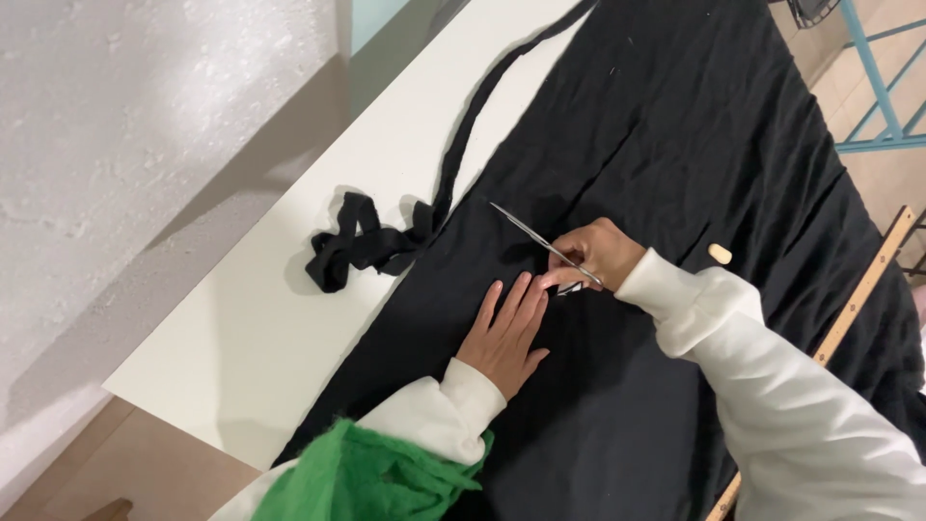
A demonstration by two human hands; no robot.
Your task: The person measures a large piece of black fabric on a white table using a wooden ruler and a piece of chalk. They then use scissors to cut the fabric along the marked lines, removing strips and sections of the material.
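On the white table [289, 318] lies a wide sheet of black fabric [675, 145]. Slim steel scissors [540, 241] rest on it, gripped by the right hand [600, 253]. Beside them the left hand [506, 333] presses flat, fingers spread. A cut black strip [362, 241] curls near the cloth's left edge; a wooden ruler [868, 289] lies right.

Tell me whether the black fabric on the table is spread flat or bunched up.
Spread flat: the black fabric lies smooth over the white table, the left hand pressed on it. Only the cut strip is bunched.
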